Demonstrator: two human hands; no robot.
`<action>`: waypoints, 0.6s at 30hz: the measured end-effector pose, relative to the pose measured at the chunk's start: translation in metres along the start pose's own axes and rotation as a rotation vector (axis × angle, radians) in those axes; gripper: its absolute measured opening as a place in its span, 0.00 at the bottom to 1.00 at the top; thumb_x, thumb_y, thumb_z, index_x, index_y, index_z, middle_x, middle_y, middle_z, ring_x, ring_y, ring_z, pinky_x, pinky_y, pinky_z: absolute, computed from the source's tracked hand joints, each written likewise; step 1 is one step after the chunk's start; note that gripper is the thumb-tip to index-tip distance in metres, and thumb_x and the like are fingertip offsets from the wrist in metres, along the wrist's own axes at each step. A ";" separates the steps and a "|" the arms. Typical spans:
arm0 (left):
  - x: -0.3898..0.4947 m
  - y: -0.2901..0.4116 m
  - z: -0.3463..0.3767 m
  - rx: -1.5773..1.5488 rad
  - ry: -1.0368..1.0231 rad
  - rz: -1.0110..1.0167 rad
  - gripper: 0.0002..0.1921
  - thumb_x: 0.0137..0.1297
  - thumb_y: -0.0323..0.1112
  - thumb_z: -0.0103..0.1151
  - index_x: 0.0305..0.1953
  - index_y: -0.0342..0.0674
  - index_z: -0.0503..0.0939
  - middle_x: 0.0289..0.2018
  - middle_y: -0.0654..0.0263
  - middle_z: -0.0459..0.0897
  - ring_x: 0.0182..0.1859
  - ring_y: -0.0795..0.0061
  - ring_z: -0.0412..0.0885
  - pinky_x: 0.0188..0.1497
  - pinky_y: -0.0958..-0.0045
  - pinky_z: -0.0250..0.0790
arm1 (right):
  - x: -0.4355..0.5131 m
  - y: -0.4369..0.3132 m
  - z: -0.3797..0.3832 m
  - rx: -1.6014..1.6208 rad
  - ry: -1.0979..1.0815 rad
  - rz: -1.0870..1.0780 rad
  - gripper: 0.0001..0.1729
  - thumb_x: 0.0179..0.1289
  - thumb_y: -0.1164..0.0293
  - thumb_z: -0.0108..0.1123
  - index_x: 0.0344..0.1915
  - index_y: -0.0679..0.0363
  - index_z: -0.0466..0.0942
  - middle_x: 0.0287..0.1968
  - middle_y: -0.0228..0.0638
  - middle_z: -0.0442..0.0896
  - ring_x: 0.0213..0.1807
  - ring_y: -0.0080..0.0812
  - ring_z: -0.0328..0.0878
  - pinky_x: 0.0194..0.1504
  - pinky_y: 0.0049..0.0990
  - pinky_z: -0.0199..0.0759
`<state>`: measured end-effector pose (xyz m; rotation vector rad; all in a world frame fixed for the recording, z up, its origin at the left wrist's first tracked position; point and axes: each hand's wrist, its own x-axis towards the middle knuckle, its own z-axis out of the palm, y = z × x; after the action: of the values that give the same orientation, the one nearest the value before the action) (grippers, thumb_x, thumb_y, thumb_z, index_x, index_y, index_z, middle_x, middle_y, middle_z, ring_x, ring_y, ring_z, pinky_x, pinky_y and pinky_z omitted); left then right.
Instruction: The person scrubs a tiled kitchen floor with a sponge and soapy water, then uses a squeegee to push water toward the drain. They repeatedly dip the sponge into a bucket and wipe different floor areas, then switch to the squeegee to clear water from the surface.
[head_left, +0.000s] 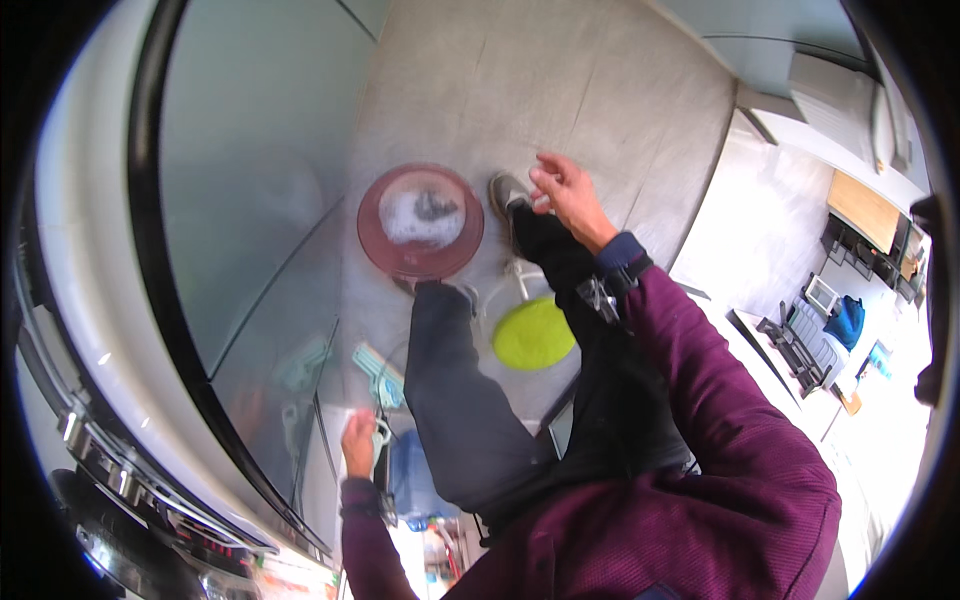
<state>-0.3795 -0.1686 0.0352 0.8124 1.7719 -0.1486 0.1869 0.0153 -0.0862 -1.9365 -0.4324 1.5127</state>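
My right hand (568, 195) is in the air over my right foot, fingers loosely bent and apart, with nothing visible in it. To its left, a reddish plastic basin (365, 225) stands on the floor. White suds (401, 225) and a dark, blurred patch show inside it. My left hand (358, 442) is low on the left, beside the glossy cabinet front. Right next to its fingers is a pale green loop handle (382, 433); whether the hand grips it is unclear. Beyond the handle, a mint-green mop head (377, 371) rests near the cabinet.
A lime-green round stool (534, 335) with pale legs stands between my legs. Glossy grey cabinet doors (255, 150) line the left side, under a white counter edge (82, 300). A blue plastic container (412, 480) is behind my left leg. At right is a rack (802, 345) with a blue cloth (845, 322).
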 end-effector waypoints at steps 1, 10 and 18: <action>-0.020 -0.006 0.000 0.053 -0.005 0.046 0.16 0.77 0.40 0.56 0.53 0.32 0.82 0.47 0.57 0.87 0.50 0.66 0.83 0.58 0.64 0.72 | -0.007 -0.013 -0.011 -0.045 0.043 -0.008 0.30 0.74 0.63 0.65 0.68 0.70 0.73 0.37 0.40 0.86 0.31 0.30 0.85 0.35 0.30 0.84; -0.081 0.056 0.021 0.073 -0.031 0.002 0.20 0.72 0.47 0.58 0.48 0.34 0.86 0.44 0.54 0.88 0.51 0.64 0.85 0.58 0.63 0.73 | -0.163 -0.100 -0.117 -0.607 -0.231 -0.182 0.40 0.67 0.47 0.65 0.69 0.62 0.74 0.58 0.48 0.87 0.59 0.50 0.84 0.62 0.40 0.76; -0.135 0.161 -0.017 0.057 0.001 0.192 0.19 0.71 0.45 0.59 0.49 0.34 0.86 0.42 0.56 0.88 0.48 0.65 0.85 0.55 0.63 0.74 | -0.294 -0.129 -0.191 -0.989 -0.206 -0.231 0.36 0.70 0.49 0.64 0.66 0.63 0.76 0.58 0.53 0.85 0.61 0.56 0.81 0.62 0.46 0.75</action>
<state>-0.2803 -0.0993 0.2075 1.0187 1.6871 -0.0723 0.3002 -0.1206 0.2430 -2.2815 -1.6820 1.4656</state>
